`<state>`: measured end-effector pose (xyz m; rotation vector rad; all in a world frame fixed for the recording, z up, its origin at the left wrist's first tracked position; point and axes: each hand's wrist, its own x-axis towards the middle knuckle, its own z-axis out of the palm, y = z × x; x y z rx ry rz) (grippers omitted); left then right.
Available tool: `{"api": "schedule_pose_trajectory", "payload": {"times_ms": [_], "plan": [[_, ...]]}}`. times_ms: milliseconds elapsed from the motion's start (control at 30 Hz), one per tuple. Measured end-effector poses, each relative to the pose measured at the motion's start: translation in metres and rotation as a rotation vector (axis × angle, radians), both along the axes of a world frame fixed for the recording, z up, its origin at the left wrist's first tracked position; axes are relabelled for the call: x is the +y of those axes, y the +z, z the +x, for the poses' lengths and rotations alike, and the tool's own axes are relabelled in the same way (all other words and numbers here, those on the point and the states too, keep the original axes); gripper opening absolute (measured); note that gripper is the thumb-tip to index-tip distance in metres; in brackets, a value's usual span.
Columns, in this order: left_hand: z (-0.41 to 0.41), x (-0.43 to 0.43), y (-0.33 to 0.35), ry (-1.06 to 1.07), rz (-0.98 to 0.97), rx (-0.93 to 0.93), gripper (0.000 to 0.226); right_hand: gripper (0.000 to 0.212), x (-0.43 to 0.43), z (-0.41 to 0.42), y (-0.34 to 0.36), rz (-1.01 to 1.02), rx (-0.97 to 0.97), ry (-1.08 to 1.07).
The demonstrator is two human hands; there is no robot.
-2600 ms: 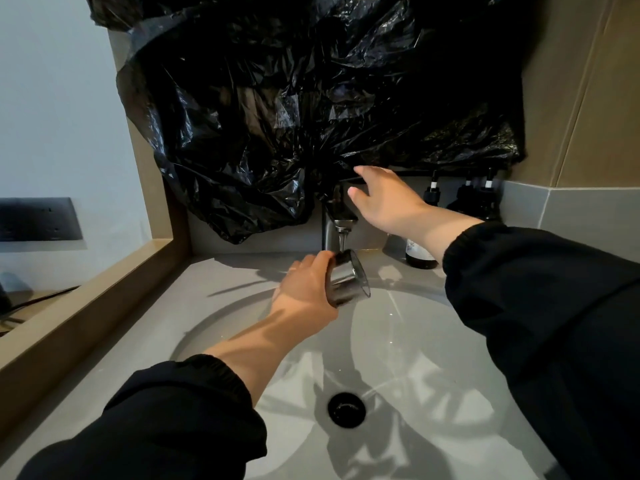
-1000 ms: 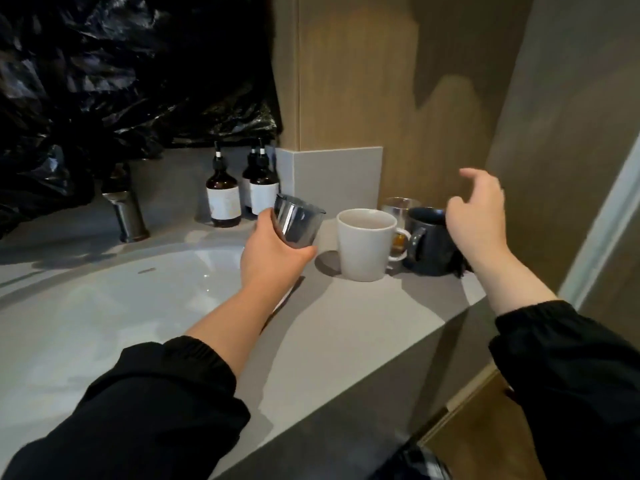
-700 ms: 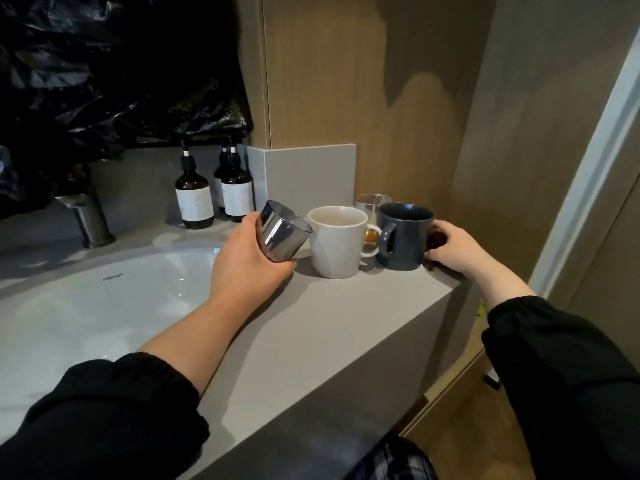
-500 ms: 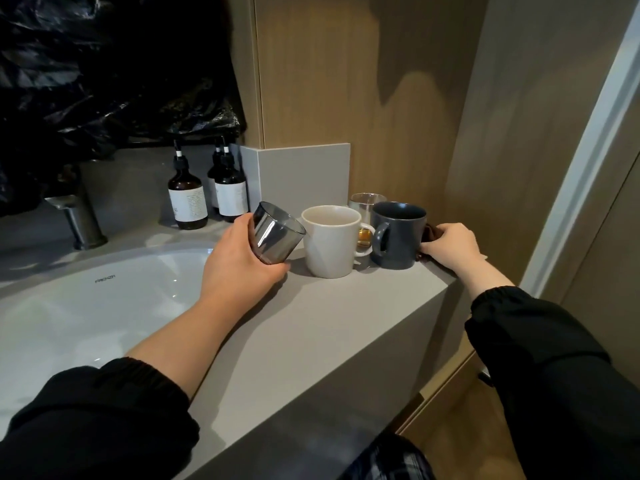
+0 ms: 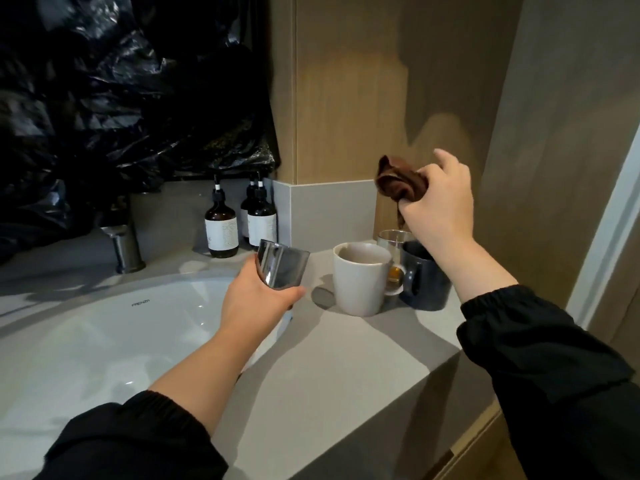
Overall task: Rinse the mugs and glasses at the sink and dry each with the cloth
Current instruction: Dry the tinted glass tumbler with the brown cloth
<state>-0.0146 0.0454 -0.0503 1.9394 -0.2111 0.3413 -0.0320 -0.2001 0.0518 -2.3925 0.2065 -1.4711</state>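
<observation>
My left hand [image 5: 258, 299] grips a smoky grey glass [image 5: 282, 266] near its base and holds it tilted above the sink's right rim. My right hand [image 5: 438, 206] grips a bunched brown cloth [image 5: 398, 183] and holds it in the air above the mugs. On the counter stand a white mug [image 5: 360, 278], a dark blue mug [image 5: 424, 282] to its right and a clear glass [image 5: 389, 237] behind them, partly hidden.
The white sink basin [image 5: 97, 341] fills the lower left, with a metal tap [image 5: 121, 247] behind it. Three brown pump bottles [image 5: 221, 226] stand by the back wall. Black plastic sheeting [image 5: 121, 98] hangs above. The grey counter [image 5: 329, 375] ends at a front edge on the right.
My left hand carried the glass from under the tap to the sink's right side. My right hand left the tap, reached behind the dark mug and lifted the brown cloth.
</observation>
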Motion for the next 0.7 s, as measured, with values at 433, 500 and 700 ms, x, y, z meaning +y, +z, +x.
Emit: {"api": "schedule_pose_trajectory", "payload": {"times_ms": [433, 500, 700], "plan": [[0.013, 0.128, -0.009, 0.002, -0.303, 0.404, 0.040, 0.051, 0.214, 0.074, -0.055, 1.110, 0.509, 1.057], [0.013, 0.147, -0.012, 0.046, -0.321, 0.453, 0.043, 0.040, 0.231, 0.082, -0.064, 1.191, 0.623, 1.172], [0.015, 0.182, -0.013, 0.038, -0.455, 0.482, 0.051, 0.049, 0.239, 0.097, -0.089, 0.942, 0.690, 1.138]]}}
